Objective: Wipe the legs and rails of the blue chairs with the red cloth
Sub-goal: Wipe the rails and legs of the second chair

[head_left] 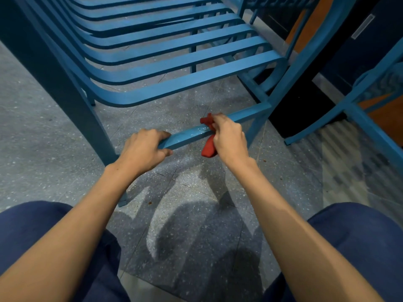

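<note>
**A:** Which step is this?

**B:** Wiping a low rail [187,136] on the near chair [174,62]. The right hand [229,138] has the cloth [209,149] wrapped round the rail about halfway along. One red end pokes out above the bar and the other hangs below it.

**A:** And the grip?

**B:** The right fingers [220,120] are curled over cloth and rail together, holding both. The left hand [145,149] holds the bare rail near its left end, fingers over the top and thumb underneath. I'd say it is steadying the chair.

**A:** How far along is the rail?

**B:** The stretch between the hands shines as if damp, so I judge that part wiped. From the cloth to the right leg [255,129] the rail looks dull, and that is probably what's left.

**A:** So what's next?

**B:** Likely sliding the cloth along to where the rail meets that leg. The wrap should stay snug so the underside is wiped too. Then down the leg toward the floor [196,192].

**A:** Anything awkward?

**B:** The stretch under the left hand can't be wiped until that hand shifts. A second chair [359,118] stands close on the right, so there is little room beyond the leg. Its own legs and rails look untouched, though I can't be sure.
</note>
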`<action>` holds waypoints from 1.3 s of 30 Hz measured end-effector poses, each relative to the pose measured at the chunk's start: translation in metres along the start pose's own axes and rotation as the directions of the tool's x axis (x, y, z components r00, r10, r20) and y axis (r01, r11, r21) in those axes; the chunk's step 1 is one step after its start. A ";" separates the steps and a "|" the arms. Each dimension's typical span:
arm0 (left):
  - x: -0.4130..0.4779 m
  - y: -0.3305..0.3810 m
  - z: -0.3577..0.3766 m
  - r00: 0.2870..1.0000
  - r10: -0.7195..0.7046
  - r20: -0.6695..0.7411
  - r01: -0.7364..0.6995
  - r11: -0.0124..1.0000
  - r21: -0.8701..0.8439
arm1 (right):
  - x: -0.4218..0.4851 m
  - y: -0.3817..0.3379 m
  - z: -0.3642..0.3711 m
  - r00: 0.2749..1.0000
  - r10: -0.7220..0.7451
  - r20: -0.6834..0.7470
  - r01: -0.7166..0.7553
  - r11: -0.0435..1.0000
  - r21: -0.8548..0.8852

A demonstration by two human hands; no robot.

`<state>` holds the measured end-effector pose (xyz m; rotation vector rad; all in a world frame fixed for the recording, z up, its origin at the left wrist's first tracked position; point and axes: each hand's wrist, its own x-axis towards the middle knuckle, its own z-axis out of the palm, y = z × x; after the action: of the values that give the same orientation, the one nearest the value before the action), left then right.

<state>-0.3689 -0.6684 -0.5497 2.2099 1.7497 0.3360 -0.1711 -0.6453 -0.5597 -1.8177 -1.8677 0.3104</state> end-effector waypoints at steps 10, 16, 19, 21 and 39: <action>0.001 -0.001 -0.001 1.000 -0.010 0.023 0.010 1.000 -0.008 | 0.010 0.016 -0.022 1.000 0.019 0.021 -0.017 0.995 -0.097; 0.002 -0.001 -0.002 0.999 0.000 0.039 0.000 1.000 0.005 | 0.021 0.000 -0.018 0.994 0.053 0.091 -0.012 0.917 -0.399; 0.002 -0.001 -0.002 0.999 0.001 0.043 -0.002 1.000 0.012 | -0.001 -0.007 -0.004 0.986 -0.104 0.131 0.139 0.945 -0.296; 0.002 -0.001 -0.003 0.999 0.001 0.040 -0.002 1.000 0.020 | -0.017 0.000 0.001 0.968 -0.207 0.143 0.233 0.952 -0.198; 0.001 0.001 -0.004 0.999 -0.002 0.037 0.000 0.998 0.065 | -0.025 -0.009 0.008 0.991 -0.085 0.104 0.063 0.979 0.194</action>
<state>-0.3694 -0.6669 -0.5462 2.2453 1.7665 0.2397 -0.1837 -0.6687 -0.5669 -1.6284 -1.9040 0.5551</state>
